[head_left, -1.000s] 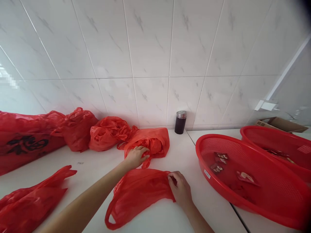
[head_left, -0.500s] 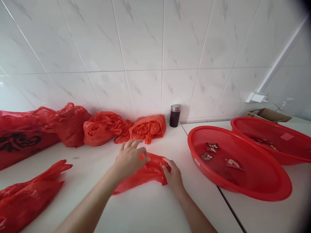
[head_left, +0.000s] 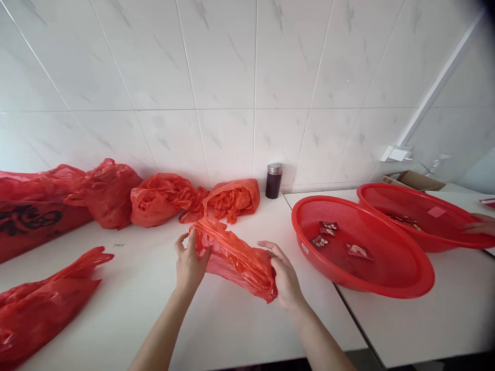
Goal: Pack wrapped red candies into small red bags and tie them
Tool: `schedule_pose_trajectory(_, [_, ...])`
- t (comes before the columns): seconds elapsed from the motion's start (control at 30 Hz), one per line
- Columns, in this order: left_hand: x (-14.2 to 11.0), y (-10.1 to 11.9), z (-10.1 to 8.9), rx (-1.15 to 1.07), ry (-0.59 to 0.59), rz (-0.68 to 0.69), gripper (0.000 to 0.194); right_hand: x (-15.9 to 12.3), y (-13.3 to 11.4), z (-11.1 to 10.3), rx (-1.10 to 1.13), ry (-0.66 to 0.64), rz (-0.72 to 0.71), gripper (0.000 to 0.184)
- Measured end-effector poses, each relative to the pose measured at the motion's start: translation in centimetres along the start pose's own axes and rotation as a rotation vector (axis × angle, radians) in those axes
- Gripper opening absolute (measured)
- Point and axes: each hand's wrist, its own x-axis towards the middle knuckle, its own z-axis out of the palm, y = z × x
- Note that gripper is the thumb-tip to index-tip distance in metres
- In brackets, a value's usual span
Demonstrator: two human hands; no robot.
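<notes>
A thin red plastic bag (head_left: pixel 237 260), crumpled and folded lengthwise, is held between my two hands above the white table. My left hand (head_left: pixel 190 265) grips its left end, thumb on the near side and fingers behind. At the bag's right end, my right hand (head_left: pixel 285 275) holds the edge, its fingers partly hidden behind the plastic. Just beyond lies a bundled red bag (head_left: pixel 234 198) against the wall. To the right stands a red plastic basket (head_left: pixel 363 268) with several small wrapped packets (head_left: pixel 359 251) in it.
More filled red bags (head_left: pixel 158 201) line the wall; another red bag (head_left: pixel 50 304) lies at the left. A dark tumbler (head_left: pixel 274 181) stands by the wall. Behind the near basket is a second red basket (head_left: pixel 456 226), with another person's hand (head_left: pixel 481 225) at its rim, and a cardboard box (head_left: pixel 413 180).
My left hand has come down and taken hold of the bag's left end. The bag is lifted and bunched between both hands. Another person's hand has appeared at the far basket.
</notes>
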Motion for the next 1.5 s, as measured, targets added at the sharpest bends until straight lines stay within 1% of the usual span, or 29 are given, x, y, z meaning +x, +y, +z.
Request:
schedule_pose_trajectory(0.07, [-0.3,-0.1,0.2,-0.087,-0.073,-0.084,0.074,-0.5,-0.4,-0.2,0.016,-0.003,0.000,0.044])
schedule_pose_trajectory(0.13, [-0.5,-0.5,0.2,-0.105,-0.140,-0.122,0.074,-1.2,-1.2,-0.3,-0.081,-0.050,-0.029,0.044])
schedule_pose_trajectory(0.17, [-0.5,-0.8,0.2,-0.108,-0.163,-0.136,0.073,-1.5,-1.5,-0.4,-0.176,-0.104,-0.053,0.043])
schedule_pose_trajectory(0.27, [-0.6,-1.7,0.0,-0.124,-0.198,-0.157,0.075,-2.0,-2.2,-0.6,-0.562,-0.338,-0.098,0.032])
schedule_pose_trajectory(0.3, [-0.7,-1.8,-0.1,-0.137,-0.206,-0.160,0.077,-1.8,-2.1,-0.7,-0.692,-0.367,-0.097,0.029])
schedule_pose_trajectory(0.33, [-0.9,-1.9,-0.3,-0.152,-0.215,-0.162,0.079,-1.5,-1.8,-0.8,-0.814,-0.348,-0.092,0.029])
schedule_pose_trajectory(0.37, [-1.1,-1.8,-0.6,-0.166,-0.223,-0.162,0.080,-1.1,-1.5,-1.0,-0.926,-0.287,-0.084,0.032])
schedule_pose_trajectory(0.43, [-1.8,-1.6,-1.6,-0.230,-0.300,-0.145,0.079,0.1,-0.6,-1.6,-1.133,-0.112,-0.047,0.045])
schedule_pose_trajectory(0.47, [-2.3,-1.5,-2.2,-0.291,-0.385,-0.132,0.077,0.7,-0.3,-2.0,-1.221,-0.042,-0.017,0.052])
schedule_pose_trajectory(0.53, [-3.2,-1.2,-3.7,-0.467,-0.612,-0.120,0.071,1.7,0.1,-2.7,-1.338,0.031,0.041,0.064])
schedule_pose_trajectory(0.57, [-3.7,-1.1,-4.3,-0.579,-0.722,-0.133,0.068,2.0,0.2,-3.0,-1.363,0.038,0.057,0.069])
schedule_pose_trajectory(0.6, [-4.1,-1.0,-4.9,-0.695,-0.801,-0.162,0.067,2.2,0.2,-3.3,-1.374,0.029,0.068,0.073])
schedule_pose_trajectory(0.63, [-4.4,-0.8,-5.3,-0.808,-0.832,-0.205,0.065,2.2,0.1,-3.5,-1.378,-0.001,0.082,0.076])
schedule_pose_trajectory(0.67, [-4.7,-0.7,-5.5,-0.917,-0.823,-0.253,0.065,2.1,-0.1,-3.6,-1.378,-0.048,0.106,0.079])
schedule_pose_trajectory(0.7, [-4.9,-0.5,-5.7,-1.016,-0.783,-0.308,0.065,2.0,-0.4,-3.7,-1.375,-0.104,0.140,0.080])
schedule_pose_trajectory(0.77, [-5.2,0.0,-5.6,-1.168,-0.651,-0.428,0.070,1.5,-1.2,-3.8,-1.366,-0.226,0.238,0.083])
schedule_pose_trajectory(0.83, [-5.4,0.7,-5.3,-1.261,-0.533,-0.546,0.076,0.6,-2.4,-3.6,-1.355,-0.329,0.334,0.084])
schedule_pose_trajectory(0.9, [-5.6,1.3,-5.0,-1.313,-0.490,-0.631,0.081,-0.6,-3.9,-3.4,-1.362,-0.371,0.366,0.076])
schedule_pose_trajectory(0.93, [-5.7,1.5,-4.9,-1.323,-0.493,-0.653,0.082,-1.3,-4.8,-3.5,-1.358,-0.374,0.332,0.069])
schedule_pose_trajectory(1.0, [-6.0,1.8,-4.7,-1.321,-0.527,-0.662,0.079,-2.9,-6.6,-4.1,-1.327,-0.338,0.174,0.054])
schedule_pose_trajectory(1.07, [-6.3,2.0,-4.6,-1.304,-0.555,-0.642,0.074,-4.4,-8.0,-5.8,-1.314,-0.219,0.007,0.049])
schedule_pose_trajectory(1.1, [-6.4,2.1,-4.6,-1.292,-0.563,-0.627,0.071,-4.9,-8.5,-7.0,-1.339,-0.135,-0.038,0.050])
schedule_pose_trajectory(1.13, [-6.6,2.2,-4.6,-1.283,-0.569,-0.615,0.068,-5.3,-8.9,-8.4,-1.391,-0.040,-0.045,0.053])
schedule_pose_trajectory(1.2, [-6.8,2.3,-4.6,-1.269,-0.590,-0.611,0.067,-5.6,-9.1,-11.0,-1.521,0.096,0.025,0.056])
schedule_pose_trajectory(1.27, [-7.1,2.4,-4.5,-1.262,-0.621,-0.630,0.068,-5.3,-8.8,-12.5,-1.590,0.126,0.113,0.049])
schedule_pose_trajectory(1.33, [-7.3,2.4,-4.2,-1.260,-0.658,-0.652,0.068,-4.5,-8.4,-12.2,-1.583,0.126,0.121,0.046])
schedule_pose_trajectory(1.4, [-7.4,2.3,-3.6,-1.258,-0.700,-0.654,0.065,-3.1,-8.3,-10.2,-1.520,0.109,0.055,0.050])
schedule_pose_trajectory(1.43, [-7.6,2.3,-3.3,-1.256,-0.720,-0.652,0.064,-2.1,-8.3,-9.0,-1.472,0.076,0.013,0.053])
schedule_pose_trajectory(1.5, [-7.9,2.1,-2.7,-1.249,-0.747,-0.652,0.066,0.3,-8.8,-7.0,-1.341,-0.081,-0.072,0.058])
